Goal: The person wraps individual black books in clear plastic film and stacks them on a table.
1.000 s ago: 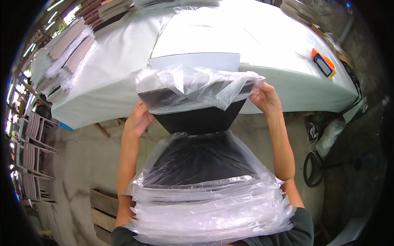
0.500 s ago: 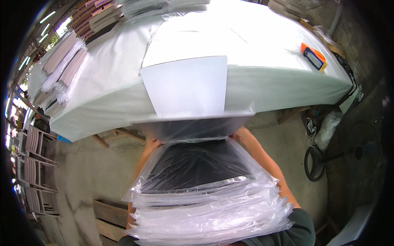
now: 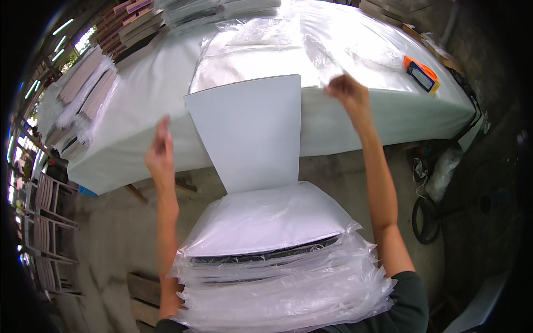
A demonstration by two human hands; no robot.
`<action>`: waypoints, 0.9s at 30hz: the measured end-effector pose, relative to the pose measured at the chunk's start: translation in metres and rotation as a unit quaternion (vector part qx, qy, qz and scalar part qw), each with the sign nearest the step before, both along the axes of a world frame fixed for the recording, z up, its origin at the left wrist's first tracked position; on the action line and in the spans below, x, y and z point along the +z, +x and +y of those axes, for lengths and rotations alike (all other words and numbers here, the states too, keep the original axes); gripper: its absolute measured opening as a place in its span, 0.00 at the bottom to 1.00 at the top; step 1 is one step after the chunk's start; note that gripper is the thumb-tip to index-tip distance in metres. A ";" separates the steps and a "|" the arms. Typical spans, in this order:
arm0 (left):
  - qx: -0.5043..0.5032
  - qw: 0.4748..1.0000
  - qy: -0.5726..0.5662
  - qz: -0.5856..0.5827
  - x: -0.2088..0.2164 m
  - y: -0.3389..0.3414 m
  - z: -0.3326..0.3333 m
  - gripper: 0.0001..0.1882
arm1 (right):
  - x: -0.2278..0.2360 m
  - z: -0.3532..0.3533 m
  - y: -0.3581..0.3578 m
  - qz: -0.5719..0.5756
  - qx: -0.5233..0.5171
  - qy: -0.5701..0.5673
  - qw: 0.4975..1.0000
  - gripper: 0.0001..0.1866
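A pile of clear plastic-bagged flat panels (image 3: 277, 288) stands close against me. Its top bagged panel (image 3: 272, 219) shows a white face, with a dark edge beneath it. A bare white board (image 3: 250, 130) spans from the table's front edge to the far side of this pile. Raised left of the board, my left hand (image 3: 161, 147) is slightly blurred, its fingers apart and nothing in them. My right hand (image 3: 348, 93) hovers by the table edge to the board's right; its bunched fingers are smeared, and whether they pinch anything is hidden.
A white-covered table (image 3: 133, 139) crosses ahead, bearing clear plastic sheets (image 3: 261, 33). Stacked wrapped boards (image 3: 89, 89) stand at its left, an orange-and-blue item (image 3: 422, 74) at its right. Stacked chairs (image 3: 53, 222) are far left; a wooden pallet (image 3: 147, 294) lies on the floor.
The bagged panel that both hands held tilted up, dark side showing, now lies white face up on the pile. Both hands have let go and moved forward and apart.
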State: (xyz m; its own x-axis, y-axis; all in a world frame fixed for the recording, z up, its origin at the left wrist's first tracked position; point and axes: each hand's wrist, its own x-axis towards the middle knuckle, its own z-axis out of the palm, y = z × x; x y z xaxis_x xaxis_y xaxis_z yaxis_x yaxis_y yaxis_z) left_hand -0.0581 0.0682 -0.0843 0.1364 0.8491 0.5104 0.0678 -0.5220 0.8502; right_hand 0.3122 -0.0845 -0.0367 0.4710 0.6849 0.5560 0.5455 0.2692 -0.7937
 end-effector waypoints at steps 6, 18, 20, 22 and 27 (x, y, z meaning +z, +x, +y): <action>-0.239 0.924 0.108 0.278 0.120 0.103 0.073 0.18 | 0.041 0.107 0.038 -0.301 0.123 -0.231 0.917 0.09; -0.356 0.822 -0.030 0.443 0.102 0.180 0.104 0.48 | 0.048 0.130 0.041 -0.198 0.131 -0.214 0.948 0.22; -0.334 0.826 -0.009 0.454 0.102 0.180 0.106 0.49 | 0.051 0.133 0.042 -0.240 0.194 -0.238 0.921 0.17; -0.333 0.817 -0.003 0.471 0.106 0.180 0.106 0.47 | 0.051 0.137 0.042 -0.176 0.170 -0.174 0.954 0.16; -0.203 0.862 0.080 0.457 0.100 0.189 0.095 0.42 | 0.055 0.144 0.050 0.058 0.199 0.045 0.977 0.11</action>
